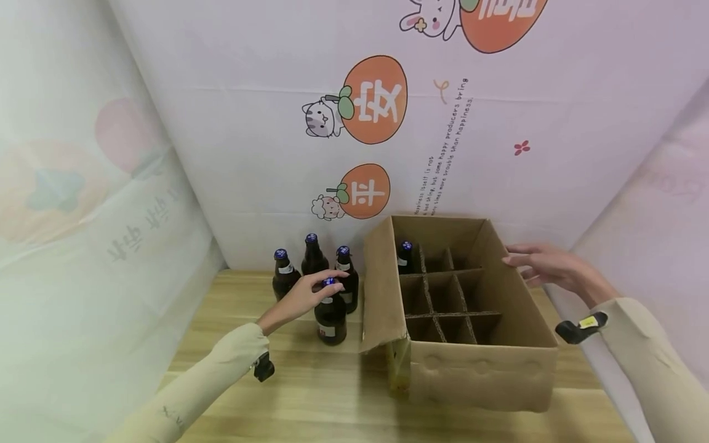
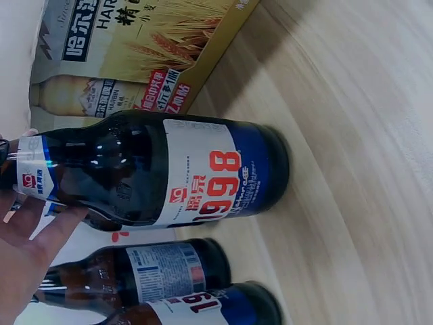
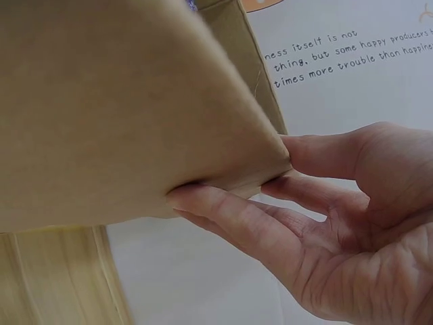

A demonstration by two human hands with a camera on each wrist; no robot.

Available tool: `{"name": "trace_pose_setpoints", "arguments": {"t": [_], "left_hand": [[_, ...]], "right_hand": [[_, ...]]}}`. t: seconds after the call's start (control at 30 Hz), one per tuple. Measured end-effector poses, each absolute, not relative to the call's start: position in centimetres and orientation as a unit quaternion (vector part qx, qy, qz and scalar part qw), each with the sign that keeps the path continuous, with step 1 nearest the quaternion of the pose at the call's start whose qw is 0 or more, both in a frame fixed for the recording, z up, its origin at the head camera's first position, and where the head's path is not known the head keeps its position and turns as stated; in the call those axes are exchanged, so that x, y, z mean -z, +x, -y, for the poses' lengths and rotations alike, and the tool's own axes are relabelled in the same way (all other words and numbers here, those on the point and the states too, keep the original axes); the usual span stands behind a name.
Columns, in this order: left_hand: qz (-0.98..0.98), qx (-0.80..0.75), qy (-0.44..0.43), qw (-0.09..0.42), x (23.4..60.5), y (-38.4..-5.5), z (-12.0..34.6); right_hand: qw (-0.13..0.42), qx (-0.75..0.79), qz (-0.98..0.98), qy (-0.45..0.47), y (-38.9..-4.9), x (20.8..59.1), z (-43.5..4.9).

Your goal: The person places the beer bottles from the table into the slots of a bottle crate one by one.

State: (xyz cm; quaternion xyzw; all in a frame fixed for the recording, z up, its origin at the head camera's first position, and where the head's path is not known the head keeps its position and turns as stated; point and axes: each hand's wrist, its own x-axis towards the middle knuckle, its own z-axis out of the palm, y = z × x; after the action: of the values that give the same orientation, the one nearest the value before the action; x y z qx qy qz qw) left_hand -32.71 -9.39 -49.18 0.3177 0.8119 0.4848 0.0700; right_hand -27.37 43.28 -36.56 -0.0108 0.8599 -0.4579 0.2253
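Note:
My left hand (image 1: pixel 301 294) grips the neck of a dark beer bottle (image 1: pixel 331 326) just under its blue cap. That bottle stands upright on the table, and its white and blue label with red "1998" (image 2: pixel 216 183) faces the left wrist camera. Three more beer bottles stand close behind and beside it, one at the left (image 1: pixel 284 282), one at the back (image 1: pixel 314 258) and one at the right (image 1: pixel 349 286). On the far side, my right hand (image 1: pixel 559 271) holds the right flap of an open cardboard box (image 1: pixel 482 375), thumb at its edge and fingertips (image 3: pixel 189 196) against its outer face.
Cardboard dividers (image 1: pixel 443 314) split the box into several cells, with one capped bottle (image 1: pixel 405 255) in the back left cell. The left flap (image 1: pixel 382 295) leans outward toward the bottles. Behind rises a white printed cloth (image 1: pixel 266 154); the wooden table (image 1: pixel 293 394) lies below.

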Motion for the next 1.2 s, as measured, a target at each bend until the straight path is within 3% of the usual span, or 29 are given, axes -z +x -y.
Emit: {"name": "trace_pose_setpoints", "arguments": {"t": [0.57, 0.83, 1.2], "left_hand": [[-0.804, -0.514, 0.293, 0.060, 51.0, -32.2, 9.9], [-0.780, -0.551, 0.284, 0.081, 51.3, -31.9, 10.4], [-0.786, -0.543, 0.293, 0.052, 51.8, -31.9, 10.1]], "right_hand": [[0.224, 0.451, -0.864, -0.011, -27.2, 36.4, -43.2], [0.225, 0.453, -0.863, -0.008, -27.3, 36.6, -43.1], [0.221, 0.445, -0.868, -0.009, -27.4, 36.8, -43.4]]}}
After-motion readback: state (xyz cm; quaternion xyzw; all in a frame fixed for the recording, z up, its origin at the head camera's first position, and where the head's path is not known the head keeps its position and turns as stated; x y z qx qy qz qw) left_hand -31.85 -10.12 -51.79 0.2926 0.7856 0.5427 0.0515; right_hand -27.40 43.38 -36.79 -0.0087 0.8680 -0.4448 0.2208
